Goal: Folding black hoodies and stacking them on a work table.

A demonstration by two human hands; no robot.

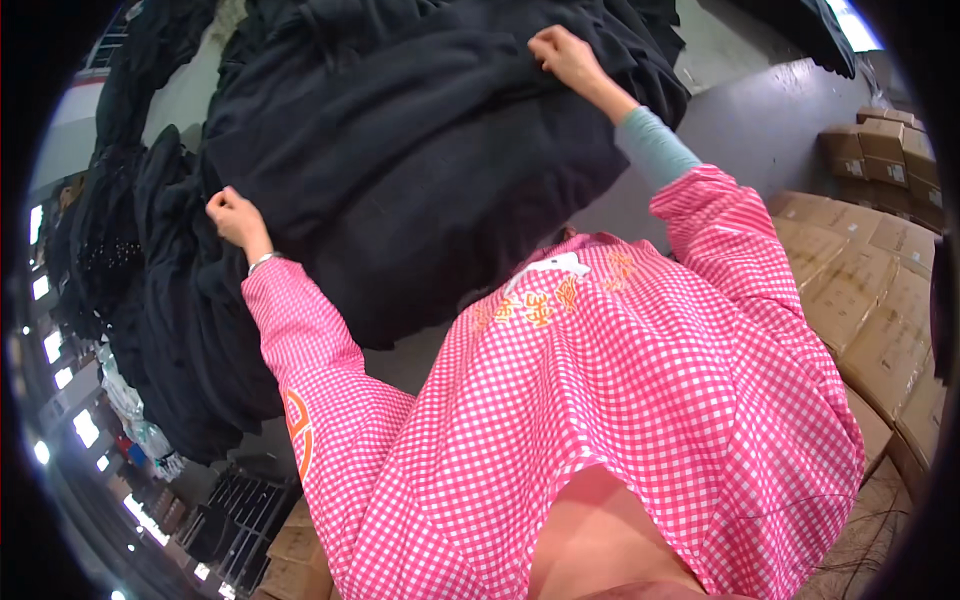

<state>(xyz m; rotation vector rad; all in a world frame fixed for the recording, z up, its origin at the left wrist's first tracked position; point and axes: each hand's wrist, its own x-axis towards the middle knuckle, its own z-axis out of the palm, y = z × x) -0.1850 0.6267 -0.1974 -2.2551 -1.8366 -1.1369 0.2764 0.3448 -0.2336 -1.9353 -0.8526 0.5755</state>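
A large sheet of black fabric (450,172) lies spread over a dark heap in front of me. My left hand (238,219) is at the fabric's left side, its fingers closed on the edge as far as I can see. Higher up, at the right, my right hand (566,56) pinches the cloth near its upper right part, fingertips bent together. Between the hands the fabric has long soft folds, and its lower edge hangs close to my pink checked smock (585,360).
More black garments (180,300) are heaped at the left, some with shiny beads. Stacked cardboard boxes (862,262) stand at the right, others (300,555) at the lower left by a black metal rack (240,510). Grey floor (765,127) shows at the upper right.
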